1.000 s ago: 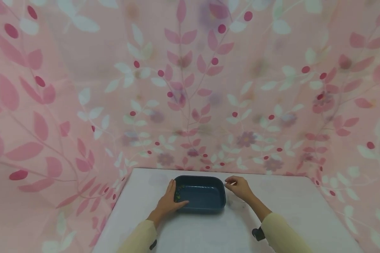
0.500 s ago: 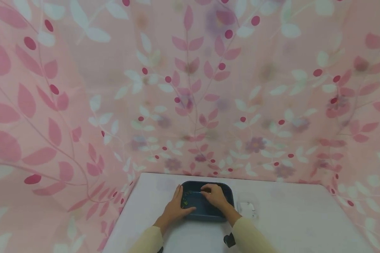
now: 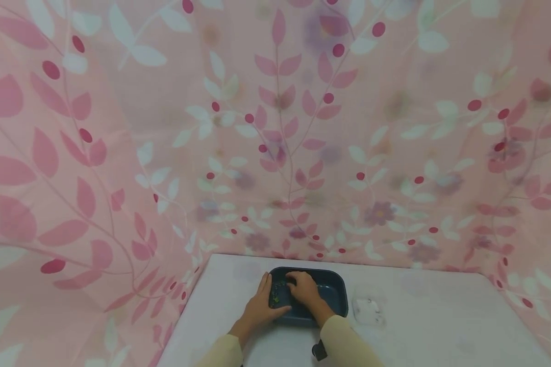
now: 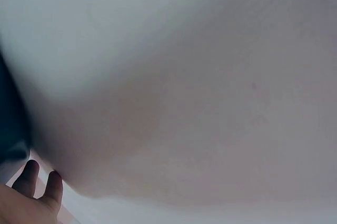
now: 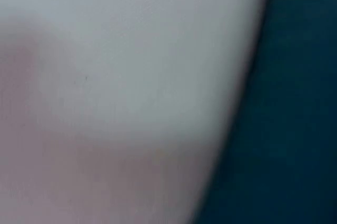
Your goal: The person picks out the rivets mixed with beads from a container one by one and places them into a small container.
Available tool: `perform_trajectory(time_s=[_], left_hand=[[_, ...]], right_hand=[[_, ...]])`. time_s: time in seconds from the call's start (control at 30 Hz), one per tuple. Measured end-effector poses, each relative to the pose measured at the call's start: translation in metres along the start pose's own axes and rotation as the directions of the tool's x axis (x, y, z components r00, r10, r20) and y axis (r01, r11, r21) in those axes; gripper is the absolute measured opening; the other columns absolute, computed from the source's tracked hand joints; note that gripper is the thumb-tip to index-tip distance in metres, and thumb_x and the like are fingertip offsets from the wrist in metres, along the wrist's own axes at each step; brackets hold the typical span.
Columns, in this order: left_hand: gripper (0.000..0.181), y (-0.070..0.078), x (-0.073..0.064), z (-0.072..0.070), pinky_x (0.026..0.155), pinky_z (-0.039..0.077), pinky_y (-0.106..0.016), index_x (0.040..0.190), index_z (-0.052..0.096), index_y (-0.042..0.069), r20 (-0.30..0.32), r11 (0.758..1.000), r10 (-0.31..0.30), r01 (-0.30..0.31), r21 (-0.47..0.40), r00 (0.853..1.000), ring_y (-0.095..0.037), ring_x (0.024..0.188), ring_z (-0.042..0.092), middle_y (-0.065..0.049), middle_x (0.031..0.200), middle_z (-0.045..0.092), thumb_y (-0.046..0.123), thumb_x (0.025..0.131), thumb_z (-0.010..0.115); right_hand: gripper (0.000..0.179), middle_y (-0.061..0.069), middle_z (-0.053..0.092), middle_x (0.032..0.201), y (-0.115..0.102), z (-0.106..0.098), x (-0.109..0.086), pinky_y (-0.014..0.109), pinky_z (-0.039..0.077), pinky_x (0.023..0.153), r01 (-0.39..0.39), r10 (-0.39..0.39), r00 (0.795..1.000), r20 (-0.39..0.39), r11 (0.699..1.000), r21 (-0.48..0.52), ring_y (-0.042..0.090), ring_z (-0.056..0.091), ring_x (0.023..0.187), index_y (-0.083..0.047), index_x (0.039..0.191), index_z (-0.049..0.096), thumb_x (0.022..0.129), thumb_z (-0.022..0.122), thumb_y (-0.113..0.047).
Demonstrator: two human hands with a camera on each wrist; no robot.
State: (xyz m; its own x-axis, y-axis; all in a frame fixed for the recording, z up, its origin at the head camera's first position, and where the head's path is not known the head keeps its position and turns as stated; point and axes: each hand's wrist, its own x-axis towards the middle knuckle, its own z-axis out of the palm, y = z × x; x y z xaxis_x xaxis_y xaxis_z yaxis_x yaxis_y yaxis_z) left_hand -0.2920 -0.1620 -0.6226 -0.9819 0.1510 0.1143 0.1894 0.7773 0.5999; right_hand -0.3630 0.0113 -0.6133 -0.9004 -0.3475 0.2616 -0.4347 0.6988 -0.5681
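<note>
A dark blue rectangular dish (image 3: 336, 296) stands on the white table. Small green bits (image 3: 276, 299) lie along its left inner side. My left hand (image 3: 258, 307) rests against the dish's left end, fingers straight along the outside and thumb spread over the near rim. Over the dish's left half, my right hand (image 3: 305, 291) reaches in with bent fingers close to the bits. Whether its fingertips pinch anything is too small to see. In the left wrist view, left fingertips (image 4: 53, 186) show below the dish's wall (image 4: 11, 113). The right wrist view holds only the dish's side (image 5: 287, 108) and table.
A clear plastic box (image 3: 368, 311) with small items in it sits right of the dish. The white table (image 3: 431, 316) extends to the right and toward me. Pink floral cloth (image 3: 275, 127) hangs behind the table and at both sides.
My right hand has come from beside the clear box, over the dish's right rim, to the left part of the dish. The left hand has stayed at the dish's left end.
</note>
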Motion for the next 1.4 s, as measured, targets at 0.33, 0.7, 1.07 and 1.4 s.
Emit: perform_trajectory(time_s=[0.33,0.7,1.07,1.4], left_hand=[[0.114,0.001,-0.005,0.003,0.086,0.054,-0.05,0.157,0.018,0.002,-0.017,1.0,0.001,-0.001,-0.003,1.0,-0.036,0.126,0.056,-0.018,0.165,0.015,0.066,0.079,0.07],[0.115,0.004,-0.005,0.007,0.087,0.053,-0.055,0.156,0.019,0.0,-0.017,1.0,0.003,-0.003,0.004,1.0,-0.038,0.129,0.054,-0.02,0.164,0.017,0.066,0.078,0.07],[0.117,0.0,0.009,-0.002,0.089,0.052,-0.057,0.158,0.014,0.004,-0.002,0.999,-0.02,0.02,0.025,1.0,-0.034,0.131,0.051,-0.016,0.166,0.012,0.071,0.078,0.067],[0.116,0.0,0.003,0.002,0.087,0.052,-0.057,0.156,0.017,0.0,-0.021,1.0,-0.01,0.01,0.007,1.0,-0.036,0.129,0.053,-0.019,0.164,0.016,0.069,0.078,0.068]], right_hand=[[0.028,0.007,0.073,0.11,0.006,0.021,-0.006,0.046,0.054,0.088,0.084,-0.074,0.995,0.07,0.985,-0.15,0.027,0.065,0.103,-0.008,0.113,0.073,0.085,0.075,-0.012],[0.024,0.009,0.069,0.096,0.004,0.026,-0.006,0.046,0.056,0.08,0.057,-0.056,0.998,0.01,0.993,-0.108,0.028,0.066,0.091,-0.005,0.105,0.073,0.082,0.077,-0.011],[0.029,0.007,0.064,0.099,-0.004,0.024,0.011,0.045,0.056,0.081,0.066,-0.059,0.997,0.05,0.987,-0.147,0.024,0.065,0.093,-0.008,0.108,0.069,0.084,0.077,-0.02],[0.024,0.005,0.068,0.104,-0.003,0.03,0.008,0.041,0.056,0.086,0.151,-0.134,0.985,0.108,0.973,-0.173,0.022,0.065,0.094,-0.008,0.109,0.073,0.086,0.074,-0.016]])
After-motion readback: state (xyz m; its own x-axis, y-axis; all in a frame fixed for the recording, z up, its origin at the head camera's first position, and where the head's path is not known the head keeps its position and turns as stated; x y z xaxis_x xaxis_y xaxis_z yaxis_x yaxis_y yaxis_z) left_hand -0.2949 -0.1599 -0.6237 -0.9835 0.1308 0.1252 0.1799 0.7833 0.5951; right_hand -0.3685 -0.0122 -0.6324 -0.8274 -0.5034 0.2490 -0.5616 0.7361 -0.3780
